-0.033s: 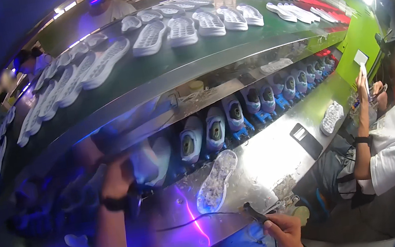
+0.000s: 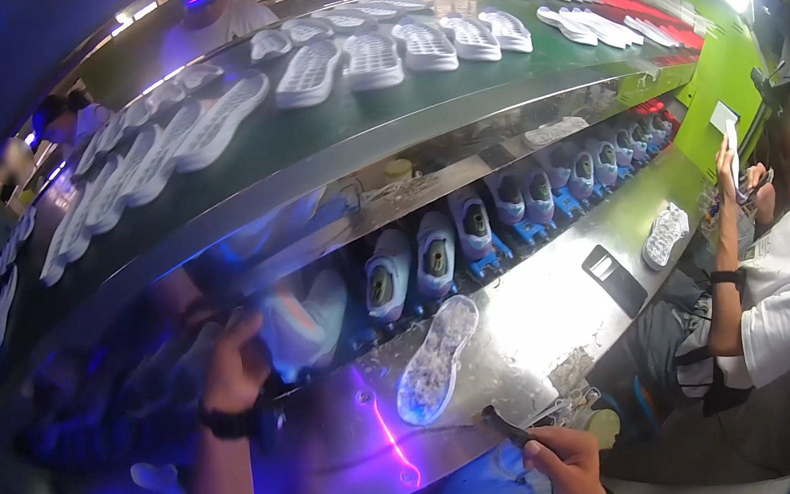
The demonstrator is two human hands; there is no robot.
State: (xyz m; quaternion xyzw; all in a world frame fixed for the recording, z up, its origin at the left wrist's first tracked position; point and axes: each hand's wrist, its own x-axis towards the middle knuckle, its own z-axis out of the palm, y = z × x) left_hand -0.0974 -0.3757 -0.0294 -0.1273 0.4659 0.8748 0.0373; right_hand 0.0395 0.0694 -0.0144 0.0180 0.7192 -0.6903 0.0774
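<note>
My left hand [image 2: 235, 365] is raised at the left side of a pale blue-white shoe [image 2: 314, 314] in the shelf row. Its fingers lie close against the shoe but are blurred and shaded, so their grip is unclear. Low in front of me, my right hand [image 2: 570, 470] is closed around a short black stick-like tool [image 2: 509, 425], tip up and to the left. A dark cord runs left from the tool. Beyond it, a white shoe sole [image 2: 439, 360] with a mottled surface rests on the metal bench [image 2: 514, 301].
Several shoes [image 2: 474, 221] stand on blue holders along the lower shelf. Above them, a green conveyor belt [image 2: 318, 131] carries rows of white soles. A black phone-like slab [image 2: 614, 279] and another sole [image 2: 664, 236] lie rightward. A person [image 2: 787, 268] sits at right; others are behind the belt.
The whole view has shifted slightly. My left hand appears a little lower and more brightly lit beside the shoe. My right hand and its tool have hardly moved.
</note>
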